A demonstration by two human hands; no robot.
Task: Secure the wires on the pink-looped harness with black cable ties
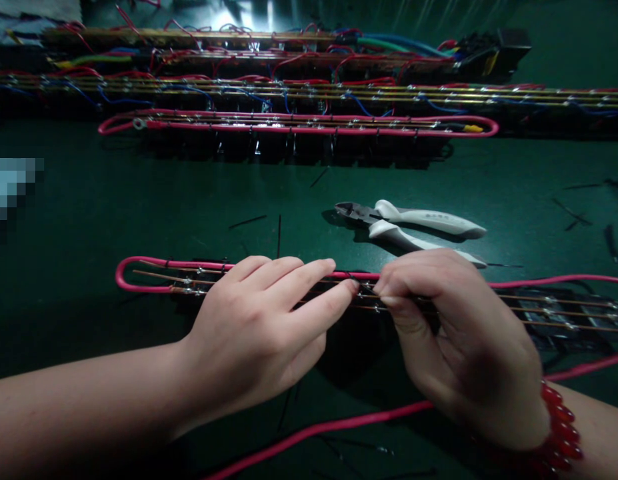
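A long strip of black sockets with copper-coloured rods (553,311) lies across the table, a thick red cable (143,261) running along its far side and looping back at the left end. My left hand (261,320) rests over the strip with fingers stretched out, its index fingertip beside a thin black cable tie (369,290) around the red cable. Thumb and forefinger of my right hand (463,340) pinch the tie's tail. Just beyond my hands lie white-handled diagonal cutters (429,219), part of one handle behind my right hand.
Farther back are several similar wired strips (299,123), one looped with red cable. Short black offcuts (247,221) are scattered on the green table (113,200). A loose length of red cable (319,427) crosses the near side beneath my right hand.
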